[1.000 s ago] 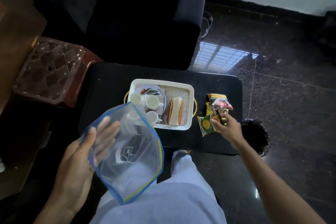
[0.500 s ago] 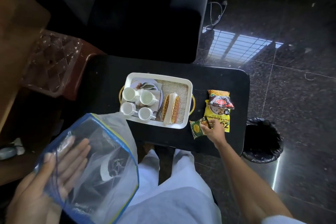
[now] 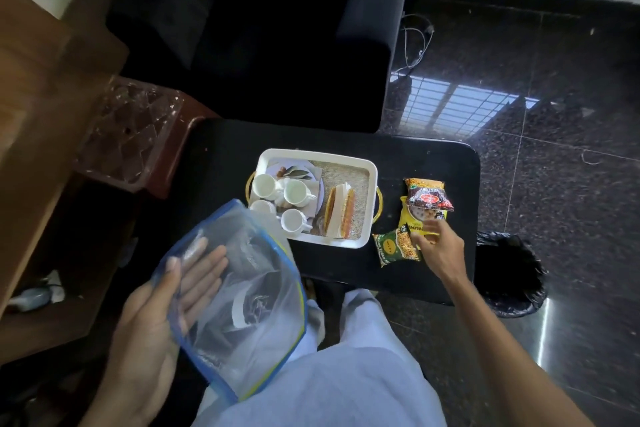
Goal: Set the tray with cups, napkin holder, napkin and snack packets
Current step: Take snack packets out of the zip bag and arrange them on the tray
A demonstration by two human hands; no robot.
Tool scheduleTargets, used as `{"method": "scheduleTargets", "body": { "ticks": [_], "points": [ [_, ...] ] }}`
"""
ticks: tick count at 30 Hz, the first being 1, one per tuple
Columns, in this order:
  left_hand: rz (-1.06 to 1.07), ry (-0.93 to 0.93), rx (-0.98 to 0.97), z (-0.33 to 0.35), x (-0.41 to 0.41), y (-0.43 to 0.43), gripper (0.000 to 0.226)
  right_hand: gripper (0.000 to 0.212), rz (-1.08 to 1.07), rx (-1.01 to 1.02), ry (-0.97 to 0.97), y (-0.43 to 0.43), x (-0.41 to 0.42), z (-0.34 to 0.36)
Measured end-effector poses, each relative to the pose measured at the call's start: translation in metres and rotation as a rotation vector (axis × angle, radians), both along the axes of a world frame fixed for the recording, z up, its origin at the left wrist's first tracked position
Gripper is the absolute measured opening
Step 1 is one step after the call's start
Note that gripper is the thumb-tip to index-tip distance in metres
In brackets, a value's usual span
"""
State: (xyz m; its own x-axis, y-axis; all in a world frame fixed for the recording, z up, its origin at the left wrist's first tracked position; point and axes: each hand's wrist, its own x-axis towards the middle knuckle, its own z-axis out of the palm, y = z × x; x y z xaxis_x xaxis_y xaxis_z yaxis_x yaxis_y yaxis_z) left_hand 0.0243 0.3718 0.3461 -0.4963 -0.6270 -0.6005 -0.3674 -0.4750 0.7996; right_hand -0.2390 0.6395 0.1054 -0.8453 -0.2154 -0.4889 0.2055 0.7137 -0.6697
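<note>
A white tray (image 3: 318,153) stands on the black table (image 3: 221,166). On its left side are several white cups (image 3: 296,192) on a napkin. An orange napkin holder (image 3: 341,210) with white napkins stands at its middle. To the tray's right lie a red snack packet (image 3: 427,198), a yellow snack packet (image 3: 410,222) and a green snack packet (image 3: 394,248). My right hand (image 3: 440,250) pinches the yellow packet's near edge, its thumb by the green one. My left hand (image 3: 145,322) carries a clear blue-edged plastic bag (image 3: 249,305) on straight fingers; the bag covers the tray's near left corner.
A dark sofa (image 3: 259,28) is behind the table. A brown stool with a clear patterned top (image 3: 128,128) stands to the left. A black bin bag (image 3: 509,274) sits on the glossy floor at the table's right. A cable (image 3: 415,45) lies by the sofa.
My left hand has brought the bag up and right, over the tray's near left corner. My right hand has stayed on the snack packets.
</note>
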Motion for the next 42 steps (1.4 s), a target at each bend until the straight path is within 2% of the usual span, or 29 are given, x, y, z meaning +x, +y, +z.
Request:
{"method": "scheduleTargets", "body": {
  "ticks": [3, 5, 7, 8, 10, 12, 14, 16, 19, 21, 23, 26, 29, 30, 33, 35, 37, 39, 42],
  "points": [
    [-0.079, 0.010, -0.032, 0.011, -0.008, -0.002, 0.044, 0.047, 0.165, -0.234, 0.064, -0.027, 0.014, 0.060],
    [-0.191, -0.030, -0.014, 0.019, -0.016, -0.008, 0.043, 0.071, 0.397, -0.399, 0.068, -0.049, 0.029, 0.101],
    [-0.323, -0.079, 0.000, 0.025, -0.019, -0.017, 0.041, 0.094, 0.626, -0.469, 0.108, -0.071, 0.045, 0.136],
    [-0.388, -0.102, -0.008, 0.026, -0.020, -0.021, 0.041, 0.098, 0.719, -0.476, 0.135, -0.082, 0.052, 0.149],
    [-0.505, -0.107, -0.021, 0.033, -0.023, -0.028, 0.040, 0.094, 0.822, -0.484, 0.178, -0.102, 0.064, 0.168],
    [-0.595, -0.078, -0.025, 0.035, -0.024, -0.035, 0.040, 0.074, 0.843, -0.503, 0.187, -0.117, 0.073, 0.176],
    [-0.656, -0.030, -0.022, 0.035, -0.023, -0.044, 0.047, 0.048, 0.797, -0.506, 0.166, -0.126, 0.083, 0.181],
    [-0.668, 0.085, -0.019, 0.034, -0.017, -0.058, 0.055, 0.032, 0.645, -0.581, 0.066, -0.129, 0.091, 0.187],
    [-0.468, 0.250, 0.116, 0.021, 0.003, -0.092, 0.070, 0.014, 0.356, -0.730, 0.028, -0.127, 0.102, 0.196],
    [-0.358, 0.232, 0.108, 0.001, 0.022, -0.109, 0.087, 0.016, 0.150, -0.823, 0.043, -0.123, 0.111, 0.199],
    [-0.395, 0.123, 0.039, -0.023, 0.040, -0.110, 0.099, 0.026, -0.036, -0.902, 0.049, -0.119, 0.121, 0.200],
    [-0.513, 0.097, 0.089, -0.056, 0.050, -0.085, 0.086, 0.037, -0.266, -0.953, -0.011, -0.117, 0.136, 0.194],
    [-0.538, 0.151, 0.176, -0.074, 0.039, -0.056, 0.091, 0.031, -0.500, -0.988, -0.081, -0.118, 0.149, 0.190],
    [-0.538, 0.158, 0.192, -0.077, 0.033, -0.048, 0.093, 0.035, -0.556, -0.995, -0.071, -0.118, 0.153, 0.188],
    [-0.540, 0.171, 0.237, -0.081, 0.014, -0.027, 0.085, 0.058, -0.598, -0.926, 0.001, -0.110, 0.164, 0.183],
    [-0.558, 0.176, 0.236, -0.083, 0.000, -0.011, 0.068, 0.061, -0.588, -0.762, 0.044, -0.101, 0.169, 0.178],
    [-0.566, 0.180, 0.224, -0.085, -0.014, 0.008, 0.048, 0.060, -0.532, -0.524, 0.082, -0.091, 0.173, 0.170],
    [-0.563, 0.169, 0.187, -0.087, -0.027, 0.030, 0.029, 0.050, -0.431, -0.381, 0.114, -0.080, 0.176, 0.161],
    [-0.544, 0.116, 0.106, -0.093, -0.044, 0.063, 0.027, 0.043, -0.242, -0.270, 0.245, -0.060, 0.178, 0.148]
  ]
}}
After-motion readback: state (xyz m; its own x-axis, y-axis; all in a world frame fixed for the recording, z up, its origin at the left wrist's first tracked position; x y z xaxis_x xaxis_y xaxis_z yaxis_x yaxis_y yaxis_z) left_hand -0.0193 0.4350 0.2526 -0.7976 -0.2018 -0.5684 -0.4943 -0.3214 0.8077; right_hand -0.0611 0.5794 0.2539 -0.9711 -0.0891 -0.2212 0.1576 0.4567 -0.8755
